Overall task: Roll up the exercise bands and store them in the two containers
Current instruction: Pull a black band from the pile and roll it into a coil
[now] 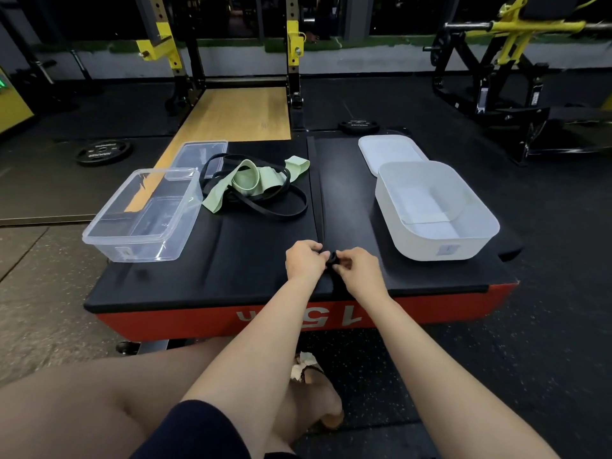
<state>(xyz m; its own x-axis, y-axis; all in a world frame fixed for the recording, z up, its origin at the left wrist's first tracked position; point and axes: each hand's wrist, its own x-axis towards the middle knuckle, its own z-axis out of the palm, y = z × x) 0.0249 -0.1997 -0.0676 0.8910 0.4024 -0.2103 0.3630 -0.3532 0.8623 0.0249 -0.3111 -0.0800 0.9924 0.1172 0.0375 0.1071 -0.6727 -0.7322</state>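
Both containers, clear tub (140, 215) and white tub (433, 210), sit empty; my left hand (304, 260) and right hand (356, 268) pinch the first black band (316, 180), barely rolled, pile (255, 180) untouched.

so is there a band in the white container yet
No, the white container holds no band; the loose bands lie on the black platform.

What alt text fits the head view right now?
Both hands, left hand and right hand, roll the near end of a long black rubber band on a black padded platform. A clear plastic container, white plastic container and green-and-black band pile lie beyond.
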